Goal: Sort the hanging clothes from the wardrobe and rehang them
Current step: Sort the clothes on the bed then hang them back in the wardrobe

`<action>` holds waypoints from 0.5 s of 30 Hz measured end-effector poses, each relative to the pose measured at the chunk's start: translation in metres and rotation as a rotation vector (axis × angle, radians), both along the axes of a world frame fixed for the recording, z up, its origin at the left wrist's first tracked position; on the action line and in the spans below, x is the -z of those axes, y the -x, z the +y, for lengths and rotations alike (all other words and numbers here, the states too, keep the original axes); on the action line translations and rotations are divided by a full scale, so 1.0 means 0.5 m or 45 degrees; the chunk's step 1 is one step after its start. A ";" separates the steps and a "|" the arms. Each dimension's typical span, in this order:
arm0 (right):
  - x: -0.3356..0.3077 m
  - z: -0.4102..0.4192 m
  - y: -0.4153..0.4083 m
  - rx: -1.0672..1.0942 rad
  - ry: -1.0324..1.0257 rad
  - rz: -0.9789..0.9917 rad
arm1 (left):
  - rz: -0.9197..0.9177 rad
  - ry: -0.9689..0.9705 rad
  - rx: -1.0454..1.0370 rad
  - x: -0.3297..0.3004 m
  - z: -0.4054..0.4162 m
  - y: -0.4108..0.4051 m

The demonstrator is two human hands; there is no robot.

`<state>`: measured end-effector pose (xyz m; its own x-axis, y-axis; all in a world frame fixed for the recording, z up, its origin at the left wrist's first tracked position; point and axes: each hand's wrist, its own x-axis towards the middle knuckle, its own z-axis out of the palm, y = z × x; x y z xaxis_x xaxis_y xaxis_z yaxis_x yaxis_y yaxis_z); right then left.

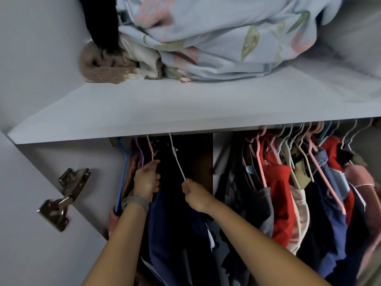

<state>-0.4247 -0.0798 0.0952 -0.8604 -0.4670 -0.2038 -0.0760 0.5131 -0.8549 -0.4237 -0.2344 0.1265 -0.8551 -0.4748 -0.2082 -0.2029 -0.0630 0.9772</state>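
I look into a wardrobe under a white shelf (185, 112). At the left end of the rail hang a few dark garments. My left hand (146, 181), with a grey wristband, grips the pink hanger (150, 148) and dark cloth beside a purple hanger (139, 150) and a blue hanger (122, 178). My right hand (193, 195) pinches the lower end of a white hanger (176, 159) that carries a navy garment (171, 223). To the right, past a gap, hang several clothes, among them a red garment (280, 203) and a blue one (327, 195), on pink and white hangers.
On the shelf lie a light blue flowered blanket (216, 38), a brown knitted piece (99, 69) and something black (103, 21). The open wardrobe door with a metal hinge (64, 199) stands at the left. A white side wall bounds the rail at the left.
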 end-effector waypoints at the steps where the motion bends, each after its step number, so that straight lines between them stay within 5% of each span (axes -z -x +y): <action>1: 0.003 0.001 -0.002 0.002 0.011 -0.004 | 0.006 0.035 -0.007 0.003 0.001 0.001; 10: -0.001 0.041 -0.022 0.026 -0.046 0.114 | -0.030 0.473 0.028 0.009 0.018 -0.020; 13: 0.021 0.134 -0.066 0.153 0.166 0.104 | -0.261 0.773 0.104 -0.005 0.040 -0.068; 15: 0.037 0.205 -0.092 0.223 0.242 0.076 | -0.219 1.084 0.006 -0.028 0.074 -0.110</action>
